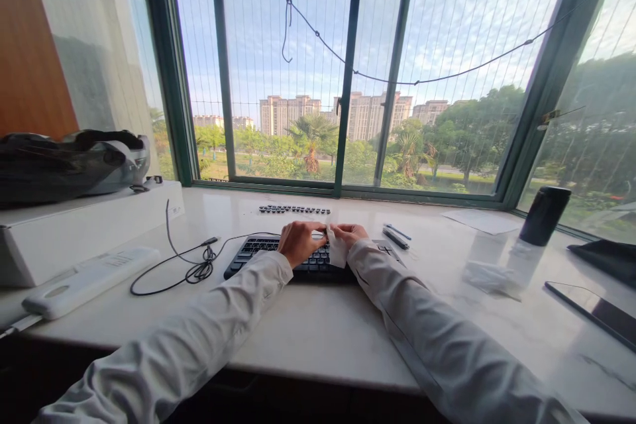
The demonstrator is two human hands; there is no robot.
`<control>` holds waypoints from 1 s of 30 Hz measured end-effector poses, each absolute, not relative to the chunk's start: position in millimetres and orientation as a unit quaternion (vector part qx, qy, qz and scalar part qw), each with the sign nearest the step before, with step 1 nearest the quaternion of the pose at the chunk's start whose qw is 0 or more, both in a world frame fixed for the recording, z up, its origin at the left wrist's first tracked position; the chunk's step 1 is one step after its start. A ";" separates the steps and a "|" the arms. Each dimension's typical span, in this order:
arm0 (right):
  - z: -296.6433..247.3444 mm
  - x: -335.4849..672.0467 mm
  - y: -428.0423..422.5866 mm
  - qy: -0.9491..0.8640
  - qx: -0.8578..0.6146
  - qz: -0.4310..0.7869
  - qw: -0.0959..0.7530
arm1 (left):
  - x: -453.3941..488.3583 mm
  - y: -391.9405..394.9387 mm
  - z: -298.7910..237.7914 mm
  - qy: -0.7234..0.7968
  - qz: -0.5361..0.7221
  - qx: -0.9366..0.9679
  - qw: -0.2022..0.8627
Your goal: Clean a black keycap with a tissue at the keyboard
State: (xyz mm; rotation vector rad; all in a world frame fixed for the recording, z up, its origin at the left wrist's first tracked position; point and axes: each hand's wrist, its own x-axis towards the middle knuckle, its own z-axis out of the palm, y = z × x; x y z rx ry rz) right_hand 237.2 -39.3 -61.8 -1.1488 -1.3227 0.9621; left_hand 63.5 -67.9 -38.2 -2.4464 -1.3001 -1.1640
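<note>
- At the far middle of the counter (pixel 308 338), both hands sit over the black keyboard (pixel 258 250), which lies flat with its long side parallel to the window.
- Left hand (pixel 297 243): palm down, resting on the keyboard's middle keys; fingers curled. Grip looks closed on the left edge of a white wipe (pixel 337 250), though the fingertips are hidden, so I cannot tell how firmly.
- Right hand (pixel 351 234): just beside the left one, touching the wipe's upper right part. Grip is pinched together on the wipe, thumb and fingers closed around it.
- The wipe hangs between the two grips and droops toward the person over the keyboard's right half, touching the keys.
- Both arms in pale long sleeves (pixel 209 331), reaching forward from the near edge of the counter.
- Beyond the grips: a row of loose black keycaps (pixel 294 210) laid in a line near the window frame, well apart from the keyboard.
- Left of the grips: the keyboard's black cable (pixel 196 269), bunched in a loose coil on the counter; further left a white oblong device (pixel 89 280) and a white box (pixel 89 228) carrying a dark helmet (pixel 74 162).
- Right of the grips: two small pen-like tools (pixel 396 234) just beside the keyboard's far right corner; further right a sheet of paper (pixel 481 220), a black cylindrical cup (pixel 544 215), crumpled clear plastic (pixel 489 276), and a dark flat tablet (pixel 593 310) at the near right.
</note>
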 end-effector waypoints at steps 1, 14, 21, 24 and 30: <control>-62.5 237.2 -38.5 -0.567 -0.489 0.392 0.534 | 63.7 -67.4 -38.6 -0.437 -0.384 -0.810 0.073; -60.3 226.6 -44.7 -0.499 -0.443 0.467 0.581 | 61.3 -63.7 -40.8 -0.417 -0.408 -0.810 0.054; -56.1 225.8 -44.4 -0.442 -0.425 0.518 0.596 | 64.4 -62.0 -41.3 -0.335 -0.471 -0.816 -0.017; -55.1 224.7 -43.3 -0.428 -0.413 0.526 0.608 | 66.0 -62.0 -40.9 -0.313 -0.493 -0.810 -0.055; -51.6 223.4 -47.8 -0.415 -0.413 0.517 0.624 | 68.0 -63.3 -40.4 -0.320 -0.497 -0.803 -0.080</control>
